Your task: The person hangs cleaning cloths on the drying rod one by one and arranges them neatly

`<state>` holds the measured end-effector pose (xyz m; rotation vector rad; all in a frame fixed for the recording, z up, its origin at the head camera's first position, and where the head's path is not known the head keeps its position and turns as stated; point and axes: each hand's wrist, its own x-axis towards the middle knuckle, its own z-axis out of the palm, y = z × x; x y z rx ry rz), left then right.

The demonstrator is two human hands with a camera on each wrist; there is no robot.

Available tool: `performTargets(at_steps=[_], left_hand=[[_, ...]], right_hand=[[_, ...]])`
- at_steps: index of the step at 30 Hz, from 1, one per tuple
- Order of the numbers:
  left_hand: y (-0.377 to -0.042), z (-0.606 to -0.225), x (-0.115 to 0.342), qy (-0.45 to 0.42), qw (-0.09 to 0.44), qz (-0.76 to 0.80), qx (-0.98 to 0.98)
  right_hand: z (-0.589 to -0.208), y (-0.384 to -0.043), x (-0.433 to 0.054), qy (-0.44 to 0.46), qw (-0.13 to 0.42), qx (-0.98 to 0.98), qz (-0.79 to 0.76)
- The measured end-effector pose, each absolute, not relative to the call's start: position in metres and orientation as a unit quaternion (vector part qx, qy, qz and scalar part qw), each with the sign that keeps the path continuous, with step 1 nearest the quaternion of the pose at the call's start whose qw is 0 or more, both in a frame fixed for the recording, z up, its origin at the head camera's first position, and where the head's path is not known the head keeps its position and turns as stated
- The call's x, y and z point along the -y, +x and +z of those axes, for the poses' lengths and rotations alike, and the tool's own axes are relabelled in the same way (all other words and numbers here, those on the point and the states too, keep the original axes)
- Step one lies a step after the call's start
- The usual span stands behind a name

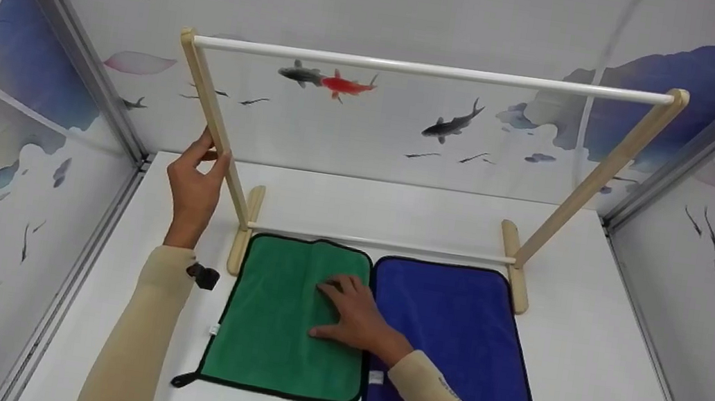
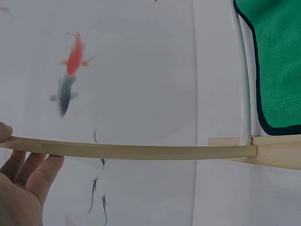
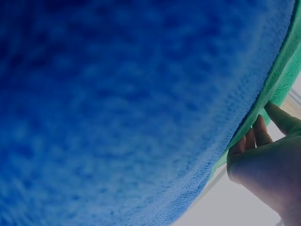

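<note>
A wooden rack with a white top rail (image 1: 432,70) stands at the back of the table. My left hand (image 1: 195,188) pinches its left upright (image 1: 207,88) partway up; the left wrist view shows the thumb on one side of that upright (image 2: 141,152) and the fingers on the other. Flat in front of the rack lie a green cloth (image 1: 275,315) and, against its right edge, a blue cloth (image 1: 458,333), both with black trim. My right hand (image 1: 359,316) rests on the green cloth's right part, thumb and fingers spread. Blue cloth (image 3: 117,94) fills much of the right wrist view.
A thin lower bar (image 1: 379,242) joins the rack's two feet, just behind the cloths. The right upright (image 1: 602,179) leans outward. White walls (image 1: 373,140) printed with fish enclose the white table (image 1: 611,390) at the back and both sides.
</note>
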<state>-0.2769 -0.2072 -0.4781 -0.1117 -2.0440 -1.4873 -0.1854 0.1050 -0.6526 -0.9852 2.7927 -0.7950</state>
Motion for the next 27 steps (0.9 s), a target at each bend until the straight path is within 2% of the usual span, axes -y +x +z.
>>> performTargets(at_steps=[15, 27], left_hand=[[-0.276, -0.478, 0.207, -0.05, 0.297, -0.568, 0.766], [-0.276, -0.479, 0.208, -0.059, 0.301, -0.567, 0.765]], right_hand=[[-0.65, -0.185, -0.104, -0.304, 0.005, -0.917, -0.257], [-0.644, -0.185, -0.088, -0.279, 0.019, -0.936, -0.214]])
